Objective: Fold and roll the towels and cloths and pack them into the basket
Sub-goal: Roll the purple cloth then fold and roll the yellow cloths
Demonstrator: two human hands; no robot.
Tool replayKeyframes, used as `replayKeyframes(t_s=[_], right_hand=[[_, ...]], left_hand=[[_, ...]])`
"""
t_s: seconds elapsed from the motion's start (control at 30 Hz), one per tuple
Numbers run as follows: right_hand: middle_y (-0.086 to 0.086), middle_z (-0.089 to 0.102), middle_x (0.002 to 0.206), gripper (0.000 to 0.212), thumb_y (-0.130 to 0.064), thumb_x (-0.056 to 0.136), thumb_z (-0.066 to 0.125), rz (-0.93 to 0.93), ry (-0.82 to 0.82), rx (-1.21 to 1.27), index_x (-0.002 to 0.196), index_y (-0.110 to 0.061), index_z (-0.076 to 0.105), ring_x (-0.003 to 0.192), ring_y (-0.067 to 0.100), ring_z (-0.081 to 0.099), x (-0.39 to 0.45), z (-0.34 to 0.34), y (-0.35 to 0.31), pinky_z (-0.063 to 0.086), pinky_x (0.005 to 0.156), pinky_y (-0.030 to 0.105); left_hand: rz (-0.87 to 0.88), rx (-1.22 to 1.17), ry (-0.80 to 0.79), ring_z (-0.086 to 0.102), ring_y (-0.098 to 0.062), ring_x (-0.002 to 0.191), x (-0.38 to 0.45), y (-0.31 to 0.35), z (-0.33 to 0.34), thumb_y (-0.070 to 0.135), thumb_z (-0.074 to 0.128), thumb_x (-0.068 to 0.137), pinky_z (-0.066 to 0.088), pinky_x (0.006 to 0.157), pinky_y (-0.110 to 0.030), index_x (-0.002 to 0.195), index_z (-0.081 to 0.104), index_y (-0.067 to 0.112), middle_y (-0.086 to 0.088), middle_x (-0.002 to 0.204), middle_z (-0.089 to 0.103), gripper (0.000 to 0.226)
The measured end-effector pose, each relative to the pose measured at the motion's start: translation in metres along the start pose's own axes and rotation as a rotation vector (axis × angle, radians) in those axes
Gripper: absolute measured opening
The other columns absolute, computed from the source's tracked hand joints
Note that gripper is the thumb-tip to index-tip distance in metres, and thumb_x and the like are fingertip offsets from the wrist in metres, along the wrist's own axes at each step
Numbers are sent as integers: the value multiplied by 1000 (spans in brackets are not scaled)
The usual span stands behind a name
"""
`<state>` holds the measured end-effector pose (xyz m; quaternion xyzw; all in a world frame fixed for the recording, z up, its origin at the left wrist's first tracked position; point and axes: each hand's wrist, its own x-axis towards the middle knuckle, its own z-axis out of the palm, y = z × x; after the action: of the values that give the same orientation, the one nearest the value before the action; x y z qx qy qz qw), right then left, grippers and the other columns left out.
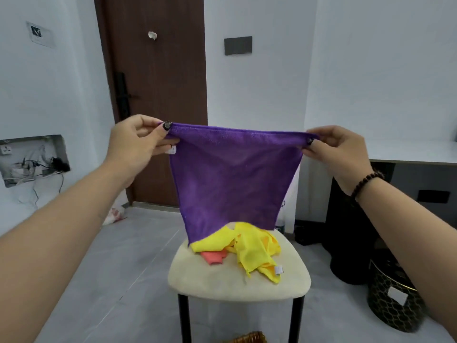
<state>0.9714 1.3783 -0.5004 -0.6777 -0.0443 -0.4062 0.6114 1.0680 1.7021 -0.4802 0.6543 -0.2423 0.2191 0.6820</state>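
So the purple cloth [230, 179] is up in the air right now, stretched out flat between both hands. The left hand [138, 142] pinches one top corner between thumb and fingers, the right hand [333, 149] pinches the other top corner the same way, and the top edge is pulled fairly taut between them. Looks to me like the point is to let it hang square and shake the wrinkles out before the first fold, way easier to line up corners when the thing drapes straight. Its bottom edge hangs down to about the back edge of the chair seat [222, 278], just behind the pile.

That pile is a crumpled yellow cloth [252, 248] sitting toward the back of the seat, with a bit of an orange-pink cloth [214, 257] poking out from under its front left side. Neither is folded yet, so I'd say the job is barely started.

At the very bottom edge of the view, below the front of the chair, there's a sliver of a woven basket [249, 337], on the floor as far as I can tell. Can't see inside it. Makes sense to keep it right at your feet so each roll can drop straight in.
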Motion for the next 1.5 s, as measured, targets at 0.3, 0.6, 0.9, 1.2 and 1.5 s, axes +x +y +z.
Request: replayKeyframes(t_s=[0.3, 0.6, 0.9, 1.2, 1.5], right_hand=[[17, 73, 81, 12, -1, 78, 65, 354, -173, -136, 89, 3, 66, 71, 17, 71, -127, -35, 74, 57, 62, 19], [15, 71, 74, 21, 9, 85, 60, 539, -77, -386, 76, -8, 69, 61, 18, 68, -165, -21, 166, 54, 55, 23], [-13, 69, 77, 23, -7, 81, 68, 338, 122, -603, 82, -31, 70, 79, 9, 64, -124, 14, 222, 51, 76, 25], [-4, 68, 80, 12, -8, 83, 65, 337, 199, -641, 81, -19, 68, 75, 11, 60, -77, 44, 287, 45, 78, 26], [3, 66, 102, 8, -15, 87, 63, 437, 122, -676, 91, -16, 69, 81, 5, 53, -50, 55, 320, 33, 76, 19]], left_hand=[[-329, 24, -35, 71, -12, 62, -136, -106, -26, -3, 58, 87, 55, 56, -16, 85, 68, 10, -9, 76, 74, 16], [-586, 56, 57, 68, -12, 53, -187, -194, -6, -4, 59, 88, 54, 50, -17, 78, 64, 7, -6, 57, 69, 16], [-539, 306, 161, 64, -12, 60, -141, -254, 7, 7, 65, 84, 53, 60, -25, 78, 66, 20, -5, 78, 70, 14], [-497, 445, 136, 60, -19, 75, -92, -312, 27, 12, 61, 86, 46, 75, -34, 75, 61, 21, 5, 76, 64, 14], [-652, 433, 51, 59, -23, 82, -74, -350, 33, 15, 56, 91, 46, 76, -35, 81, 60, 16, -3, 86, 65, 11]])
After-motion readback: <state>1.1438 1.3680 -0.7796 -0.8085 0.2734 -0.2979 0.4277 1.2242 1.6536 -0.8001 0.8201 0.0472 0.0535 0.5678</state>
